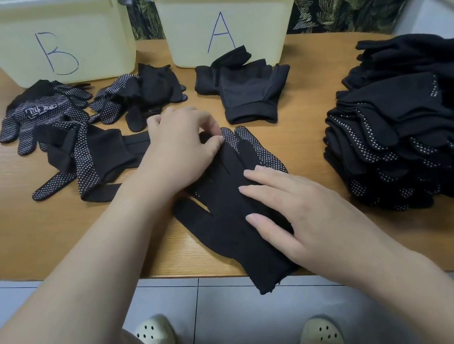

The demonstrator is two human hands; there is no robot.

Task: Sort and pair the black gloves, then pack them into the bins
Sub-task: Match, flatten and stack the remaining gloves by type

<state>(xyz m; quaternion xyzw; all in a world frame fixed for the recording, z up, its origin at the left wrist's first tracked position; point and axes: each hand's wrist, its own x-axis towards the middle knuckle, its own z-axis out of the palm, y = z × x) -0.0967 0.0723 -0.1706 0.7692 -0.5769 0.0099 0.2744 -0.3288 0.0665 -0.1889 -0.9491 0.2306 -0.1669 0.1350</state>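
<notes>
The glove (228, 216) lies flat near the table (21, 234) edge, cuff toward the person and fingers pointing away toward the bins (long axis slightly tilted), the left hand (180, 146) pinching a fingertip, the right hand (294, 208) pressing flat with fingers straight.

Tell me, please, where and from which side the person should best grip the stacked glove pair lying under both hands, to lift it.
Probably at the cuff of the glove pair, coming from the near table edge. The cuff overhangs that edge, so fingers can slide beneath it. The right hand lies flat nearby; the left hand pinches the fingertips.
</notes>
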